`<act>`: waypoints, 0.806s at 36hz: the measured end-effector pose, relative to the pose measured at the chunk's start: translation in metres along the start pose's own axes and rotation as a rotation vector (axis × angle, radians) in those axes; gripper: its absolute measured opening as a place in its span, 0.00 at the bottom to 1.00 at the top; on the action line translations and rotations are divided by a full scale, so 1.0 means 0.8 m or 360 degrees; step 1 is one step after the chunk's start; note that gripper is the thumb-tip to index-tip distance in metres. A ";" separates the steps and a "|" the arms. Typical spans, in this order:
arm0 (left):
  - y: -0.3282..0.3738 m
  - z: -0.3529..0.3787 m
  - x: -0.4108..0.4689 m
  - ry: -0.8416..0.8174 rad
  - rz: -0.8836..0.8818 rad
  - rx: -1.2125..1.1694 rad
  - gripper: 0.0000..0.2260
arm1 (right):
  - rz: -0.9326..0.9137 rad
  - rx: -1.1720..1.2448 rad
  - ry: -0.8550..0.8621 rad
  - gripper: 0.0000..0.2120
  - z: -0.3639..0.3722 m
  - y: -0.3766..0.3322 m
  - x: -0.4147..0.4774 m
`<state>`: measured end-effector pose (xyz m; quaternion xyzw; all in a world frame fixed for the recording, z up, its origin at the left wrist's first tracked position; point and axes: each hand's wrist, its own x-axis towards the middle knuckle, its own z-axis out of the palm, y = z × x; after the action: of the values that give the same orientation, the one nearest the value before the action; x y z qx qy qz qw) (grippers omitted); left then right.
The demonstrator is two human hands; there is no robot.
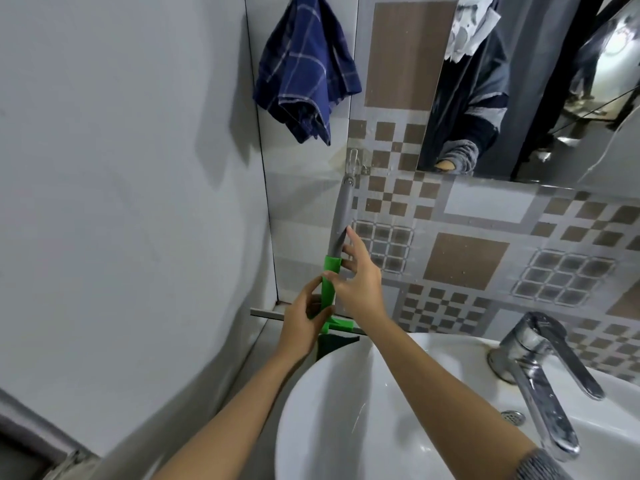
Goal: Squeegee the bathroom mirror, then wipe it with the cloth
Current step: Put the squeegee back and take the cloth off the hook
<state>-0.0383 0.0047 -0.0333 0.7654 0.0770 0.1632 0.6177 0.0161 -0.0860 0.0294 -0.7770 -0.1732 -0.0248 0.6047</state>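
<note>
A squeegee (341, 216) with a grey handle, green neck and grey blade hangs from a clear wall hook (353, 161) on the tiled wall. My left hand (304, 323) is curled around the green neck just above the blade. My right hand (356, 271) has spread fingers touching the handle where grey meets green. The mirror (519, 84) is at the upper right and reflects a person's sleeve. A dark cloth (334, 344) lies under the blade at the sink's rim. A blue checked cloth (304, 64) hangs on the wall above.
A white washbasin (346, 410) fills the lower middle, with a chrome mixer tap (543, 372) at its right and a drain (512, 416) beside it. A plain grey wall (121, 202) closes the left side.
</note>
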 end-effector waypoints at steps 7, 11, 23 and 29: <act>-0.010 0.009 0.014 0.0044 -0.0012 -0.0022 0.21 | 0.0002 -0.0066 -0.0043 0.39 -0.001 0.010 0.009; -0.013 0.009 0.019 0.0012 0.0008 -0.0015 0.19 | -0.0034 -0.0103 -0.0082 0.38 -0.006 0.013 0.014; 0.124 -0.060 0.065 0.0565 0.0593 0.0072 0.13 | -0.0520 -0.0351 0.0143 0.26 -0.037 -0.059 0.035; 0.265 -0.110 0.124 0.0758 0.1061 0.0120 0.13 | -0.0854 -0.0287 0.0325 0.20 -0.053 -0.165 0.102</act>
<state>0.0065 0.0697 0.2044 0.7114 -0.0284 0.5241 0.4673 0.0606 -0.0789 0.1837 -0.7475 -0.3077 -0.2769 0.5195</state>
